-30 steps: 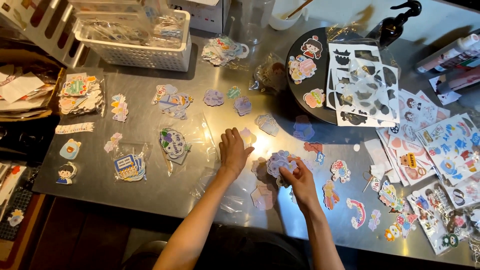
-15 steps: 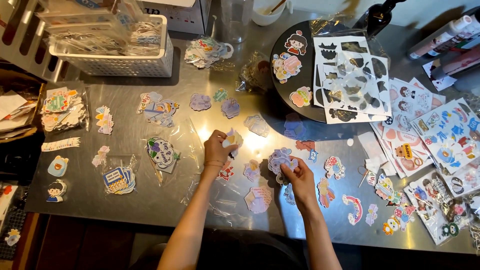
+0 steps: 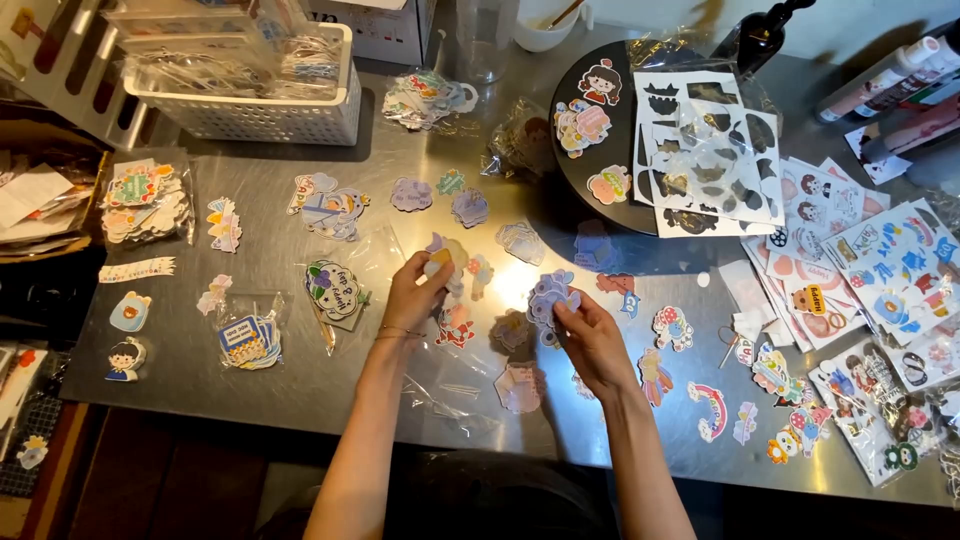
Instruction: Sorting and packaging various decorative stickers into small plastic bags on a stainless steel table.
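Hands raised over the metal table [image 3: 270,400]: left hand [image 3: 415,290] pinches a yellow sticker [image 3: 440,262], right hand [image 3: 590,335] a purple stack [image 3: 550,295].

Over the steel table [image 3: 250,390], the left hand [image 3: 415,290] pinches a sticker [image 3: 440,256]; the right hand [image 3: 590,335] holds a purple sticker stack [image 3: 550,295].

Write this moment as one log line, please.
left hand: lifts one sticker | right hand: holds sticker stack | metal table: stickers spread

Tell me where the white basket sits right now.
In the head view, the white basket sits at the table's far left, up beyond the left hand, with a bagged sticker stack just in front of it.
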